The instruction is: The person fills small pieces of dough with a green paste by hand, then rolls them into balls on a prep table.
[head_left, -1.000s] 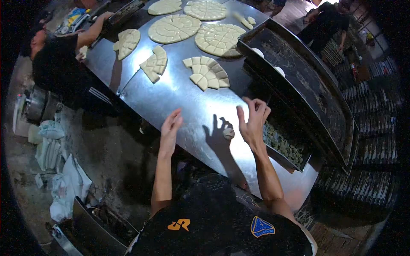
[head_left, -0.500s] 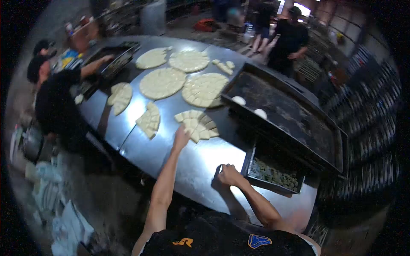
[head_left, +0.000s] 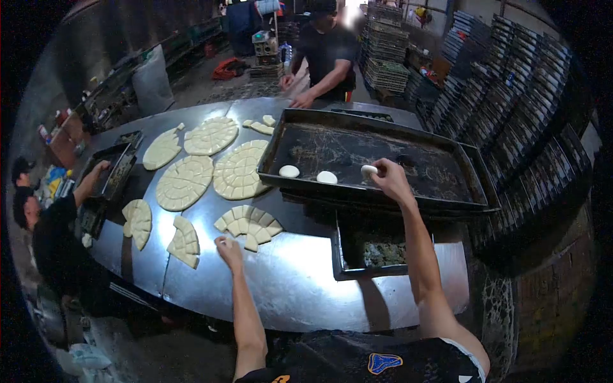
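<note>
My right hand (head_left: 391,180) is over the near edge of a large black baking tray (head_left: 440,143), pinching a round white dough ball (head_left: 368,171). Two more dough balls, one on the left (head_left: 289,171) and one beside it (head_left: 327,177), sit along the tray's near side. My left hand (head_left: 229,251) hovers by the left end of a fan-shaped slab of cut dough (head_left: 250,223) on the metal table (head_left: 287,300). Its fingers are closed in a pinch; whatever they hold is too small to make out.
Several scored dough rounds (head_left: 185,182) and two partial slabs lie to the left. Below the big tray stands a smaller tray (head_left: 338,255) with greenish lumps. A co-worker (head_left: 324,54) stands across the table; another person (head_left: 57,236) reaches into a tray on the left. Stacked trays (head_left: 523,115) rise on the right.
My right hand has moved from the tabletop up to the big tray, with a dough ball in it. My left hand has drawn back slightly from the cut dough. The view has turned right.
</note>
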Tool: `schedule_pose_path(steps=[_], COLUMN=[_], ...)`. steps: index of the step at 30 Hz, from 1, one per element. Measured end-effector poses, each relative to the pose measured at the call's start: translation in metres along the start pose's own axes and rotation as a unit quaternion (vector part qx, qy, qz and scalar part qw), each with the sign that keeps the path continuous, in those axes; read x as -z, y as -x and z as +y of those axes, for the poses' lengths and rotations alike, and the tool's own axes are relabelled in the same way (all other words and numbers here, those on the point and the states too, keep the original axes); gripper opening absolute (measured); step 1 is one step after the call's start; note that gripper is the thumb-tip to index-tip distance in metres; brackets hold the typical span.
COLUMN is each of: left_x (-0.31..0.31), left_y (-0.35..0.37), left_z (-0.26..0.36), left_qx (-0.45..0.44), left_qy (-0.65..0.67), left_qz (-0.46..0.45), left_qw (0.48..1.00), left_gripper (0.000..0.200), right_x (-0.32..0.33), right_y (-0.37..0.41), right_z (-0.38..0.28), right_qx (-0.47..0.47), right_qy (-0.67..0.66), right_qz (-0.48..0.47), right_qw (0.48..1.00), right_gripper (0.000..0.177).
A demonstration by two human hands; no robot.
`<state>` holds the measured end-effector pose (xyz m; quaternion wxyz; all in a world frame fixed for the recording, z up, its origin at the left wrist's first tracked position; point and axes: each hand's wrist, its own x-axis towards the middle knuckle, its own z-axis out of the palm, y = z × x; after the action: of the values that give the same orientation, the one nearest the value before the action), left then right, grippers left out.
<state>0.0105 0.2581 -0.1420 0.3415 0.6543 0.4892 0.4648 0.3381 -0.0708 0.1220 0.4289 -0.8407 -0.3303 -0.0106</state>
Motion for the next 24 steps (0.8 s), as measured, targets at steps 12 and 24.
schedule_pose_path(steps=[12,24], left_x=[0.103,0.038], left_y=[0.126,0.242], left_z=[0.132,0.155], left_qx=[0.301,0.201], left_qy=[0.359,0.207], left_qz=[-0.261,-0.6], left_qw=[0.844,0.746], left_gripper=[0.035,0.031], right_x=[-0.052,-0.061], right_y=[0.101,0.233], right_z=[-0.034,0.022], right_qx=[0.083,-0.038], right_qy=[-0.092,-0.159], right_qz=[-0.125,-0.343], right_qw=[0.984,0.925], right_gripper=[0.024,0.023])
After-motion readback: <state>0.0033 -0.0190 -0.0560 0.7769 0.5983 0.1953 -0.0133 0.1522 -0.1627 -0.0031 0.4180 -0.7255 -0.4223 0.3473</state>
